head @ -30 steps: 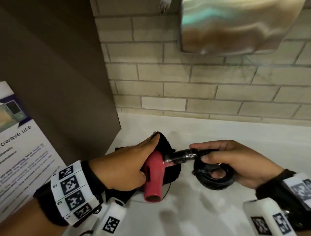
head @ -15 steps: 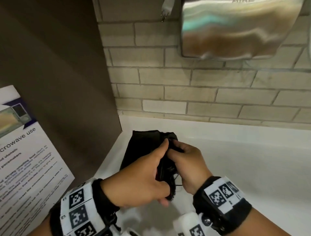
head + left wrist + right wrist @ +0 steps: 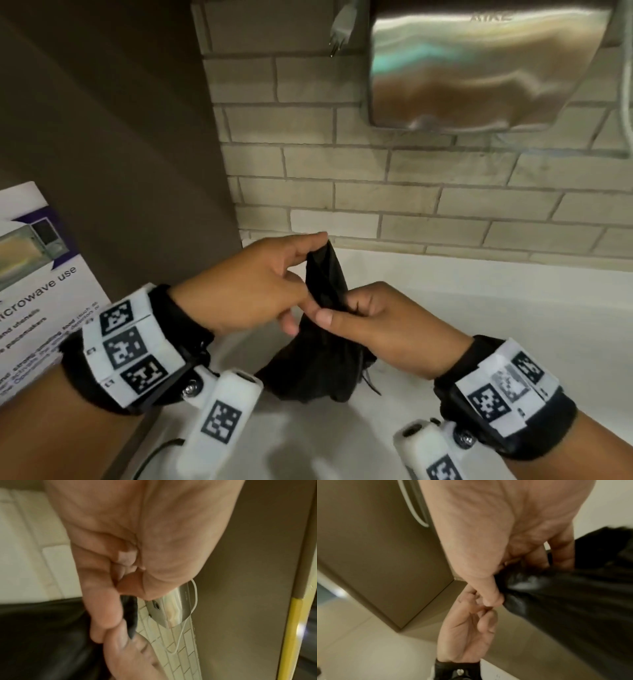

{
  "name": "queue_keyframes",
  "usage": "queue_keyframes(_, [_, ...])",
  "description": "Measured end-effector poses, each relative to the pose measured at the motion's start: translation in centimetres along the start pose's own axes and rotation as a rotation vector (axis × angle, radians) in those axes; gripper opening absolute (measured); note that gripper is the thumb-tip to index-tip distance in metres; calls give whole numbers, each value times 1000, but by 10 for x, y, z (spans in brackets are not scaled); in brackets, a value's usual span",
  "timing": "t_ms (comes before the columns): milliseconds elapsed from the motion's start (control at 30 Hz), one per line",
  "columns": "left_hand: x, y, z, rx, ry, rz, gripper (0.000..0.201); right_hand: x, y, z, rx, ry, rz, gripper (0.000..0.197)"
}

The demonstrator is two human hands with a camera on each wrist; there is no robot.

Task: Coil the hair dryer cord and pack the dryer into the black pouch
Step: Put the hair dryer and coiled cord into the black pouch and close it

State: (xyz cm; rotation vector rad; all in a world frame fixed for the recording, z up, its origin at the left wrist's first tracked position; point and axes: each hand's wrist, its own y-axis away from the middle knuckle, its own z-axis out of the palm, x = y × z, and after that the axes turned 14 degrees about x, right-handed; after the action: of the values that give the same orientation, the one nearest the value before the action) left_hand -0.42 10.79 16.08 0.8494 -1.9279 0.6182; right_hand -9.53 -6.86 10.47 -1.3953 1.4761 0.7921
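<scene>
Pouch [image 3: 322, 346] now lifted off counter [image 3: 479, 308], neck drawn upward. Left hand [image 3: 253, 284] pinches its top; right hand [image 3: 380, 325] grips the gathered neck. Dryer out of sight.

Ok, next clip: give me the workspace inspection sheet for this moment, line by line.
Surface: white counter, meeting a tiled wall behind.
Job's things: black pouch bulging at the bottom, its base on the counter and its neck pulled upward; hair dryer and coiled cord not visible.
Clutter: nothing seen.
Grips: left hand pinches the pouch's top edge; right hand grips the gathered neck lower down.
Cables: thin black drawstring trailing at the pouch's right; a dark cable at the counter's near edge; a white cable by the metal unit.
Surroundings: steel wall-mounted unit above, brown panel to the left, a microwave-use notice.
</scene>
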Motion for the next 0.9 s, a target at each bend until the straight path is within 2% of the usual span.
queue_keyframes(133, [9, -13, -29, 39, -401, 269, 27, -22, -7, -29, 6, 135, -64, 38])
queue_keyframes(167, [8, -17, -36, 47, -410, 289, 11, -29, -10, -38, 19, 141, -86, 35])
queue_keyframes(200, [6, -21, -42, 43, -385, 306, 5, -36, -13, -46, 32, 151, -115, 34])
queue_keyframes(300, [-3, -32, -40, -56, -135, 346, 23, -50, -21, -65, 68, 206, -189, 37])
queue_keyframes(400, [-16, -34, -23, -135, 158, 263, 27, -55, -25, -76, 145, 187, -210, 28])
queue_keyframes(500, [-29, -31, -11, -204, 212, 182, 34, -54, -25, -81, 191, 198, -219, 26])
queue_keyframes(600, [-45, -22, -11, -306, 125, 99, 42, -53, -20, -91, 247, 204, -216, 26])
queue_keyframes(700, [-54, -7, -23, -292, 26, 56, 30, -53, -12, -103, 257, 199, -211, 24])
queue_keyframes(800, [-51, 0, -35, -168, -286, 160, 14, -55, -9, -104, 224, 353, -241, 18])
queue_keyframes(900, [-44, 4, -46, 67, -557, 363, 22, -56, -7, -104, 214, 450, -264, 12])
